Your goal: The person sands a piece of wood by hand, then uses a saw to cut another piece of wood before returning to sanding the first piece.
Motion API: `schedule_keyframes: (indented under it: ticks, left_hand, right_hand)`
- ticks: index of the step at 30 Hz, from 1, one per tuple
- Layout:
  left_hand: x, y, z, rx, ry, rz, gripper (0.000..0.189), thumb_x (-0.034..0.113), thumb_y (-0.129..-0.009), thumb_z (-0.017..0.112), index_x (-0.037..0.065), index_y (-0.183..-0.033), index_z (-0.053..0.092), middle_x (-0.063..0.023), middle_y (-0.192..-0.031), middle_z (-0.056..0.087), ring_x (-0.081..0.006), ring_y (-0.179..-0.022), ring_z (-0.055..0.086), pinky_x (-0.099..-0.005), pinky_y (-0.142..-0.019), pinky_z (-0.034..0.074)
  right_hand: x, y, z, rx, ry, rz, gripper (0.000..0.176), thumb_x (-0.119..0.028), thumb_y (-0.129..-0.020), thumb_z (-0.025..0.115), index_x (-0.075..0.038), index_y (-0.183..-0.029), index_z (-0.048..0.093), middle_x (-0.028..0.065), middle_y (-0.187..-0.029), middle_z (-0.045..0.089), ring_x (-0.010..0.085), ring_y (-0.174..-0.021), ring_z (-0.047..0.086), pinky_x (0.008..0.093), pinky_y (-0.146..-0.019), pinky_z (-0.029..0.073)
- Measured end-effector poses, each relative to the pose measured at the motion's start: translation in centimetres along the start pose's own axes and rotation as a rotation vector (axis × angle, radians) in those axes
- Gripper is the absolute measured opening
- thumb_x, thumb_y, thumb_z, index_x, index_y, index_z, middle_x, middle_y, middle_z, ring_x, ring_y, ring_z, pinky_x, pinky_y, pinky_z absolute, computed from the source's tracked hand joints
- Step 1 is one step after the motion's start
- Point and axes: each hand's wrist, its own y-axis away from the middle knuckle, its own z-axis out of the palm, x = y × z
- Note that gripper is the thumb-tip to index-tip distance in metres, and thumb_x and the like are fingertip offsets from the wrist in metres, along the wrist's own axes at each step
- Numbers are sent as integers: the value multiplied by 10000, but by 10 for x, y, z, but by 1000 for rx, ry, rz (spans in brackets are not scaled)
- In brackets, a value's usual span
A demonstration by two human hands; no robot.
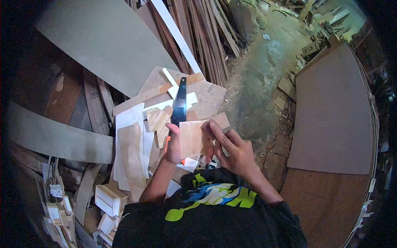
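Note:
A small, squarish light wooden board (192,139) is held up in front of my chest. My left hand (174,145) grips its left edge, the thumb pointing up along the side. At the board's right side, the fingers of my right hand (236,151) are bent and pressed against a dark reddish-brown piece (209,131), possibly sandpaper, mostly covered by the fingers. Just beyond the board lies a handsaw (179,103) with a dark blade; bits of its orange handle show beside my left hand. Wood offcuts (158,120) lie around the saw.
Large grey sheets (107,41) lean at the upper left, near stacked wooden strips (202,33). Small wooden box-like pieces (108,200) sit at the lower left. A tall panel (331,115) stands on the right, beside the dusty floor (264,78). Sacks (248,18) stand at the back.

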Motion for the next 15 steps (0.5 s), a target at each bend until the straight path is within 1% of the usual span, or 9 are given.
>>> schedule_keyframes:
  ticks: [1, 2, 4, 7, 10, 11, 13, 14, 15]
  left_hand:
    - [-1, 0, 0, 63, -31, 15, 1173, 930, -718, 194, -34, -1338, 441, -188, -1132, 622, -306, -942, 653, -423, -808, 544]
    - [-2, -1, 0, 126, -63, 28, 1162, 920, -731, 189, -28, -1357, 433, -171, -1173, 614, -291, -998, 646, -415, -846, 539]
    - [-5, -4, -10, 152, -12, 20, 1141, 901, -758, 178, -23, -1384, 419, -139, -1250, 590, -260, -1099, 619, -397, -913, 521]
    - [0, -3, -16, 110, -76, 2, 1094, 867, -803, 157, -22, -1380, 426, -144, -1266, 586, -251, -1122, 614, -388, -953, 501]
    - [0, -6, 2, 211, -141, -33, 1045, 836, -844, 160, -24, -1368, 441, -140, -1260, 590, -238, -1134, 608, -382, -985, 478]
    - [-5, -9, 6, 248, -117, -11, 1029, 825, -856, 161, -24, -1361, 449, -142, -1257, 592, -236, -1135, 607, -380, -994, 471]
    - [-15, -14, 8, 329, -71, 43, 998, 802, -880, 162, -26, -1347, 466, -144, -1252, 595, -231, -1137, 606, -377, -1010, 458]
    - [-20, -15, -9, 312, -11, 80, 952, 769, -909, 179, -30, -1327, 484, -146, -1259, 589, -235, -1143, 603, -374, -1008, 459]
    - [-14, -15, -7, 272, -39, 79, 946, 765, -912, 183, -30, -1324, 487, -145, -1261, 589, -237, -1144, 603, -376, -1007, 460]
  right_hand:
    - [0, -1, 1, 3, 8, 32, 753, -129, -761, 711, -192, -1459, 435, 48, -805, 534, 237, -582, 608, 353, -503, 536]
    - [0, -4, 0, 3, 31, 19, 767, -124, -771, 700, -199, -1475, 406, 51, -835, 544, 245, -587, 619, 355, -501, 537]
    - [-4, -3, 0, 0, 46, 44, 760, -115, -778, 688, -197, -1477, 401, 53, -843, 545, 250, -586, 620, 358, -496, 536]
    - [-5, 0, 5, 18, 63, 54, 758, -113, -788, 677, -196, -1483, 388, 55, -858, 547, 254, -587, 623, 362, -488, 534]
    - [-6, -9, 6, 49, 90, 85, 760, -122, -799, 673, -189, -1492, 367, 57, -856, 550, 255, -581, 621, 366, -476, 526]
    - [-7, -13, 6, 59, 103, 97, 761, -126, -803, 672, -185, -1495, 359, 58, -853, 552, 256, -578, 619, 367, -472, 523]
    - [-16, -11, 10, 45, 111, 115, 697, -82, -800, 669, -151, -1452, 432, 79, -832, 561, 260, -588, 616, 375, -492, 513]
    - [-20, -11, 11, 41, 112, 121, 666, -61, -799, 667, -134, -1430, 468, 90, -822, 566, 262, -594, 615, 380, -502, 508]
    - [-21, -8, 12, 45, 109, 110, 659, -62, -806, 665, -133, -1431, 466, 89, -817, 566, 262, -585, 612, 379, -497, 506]
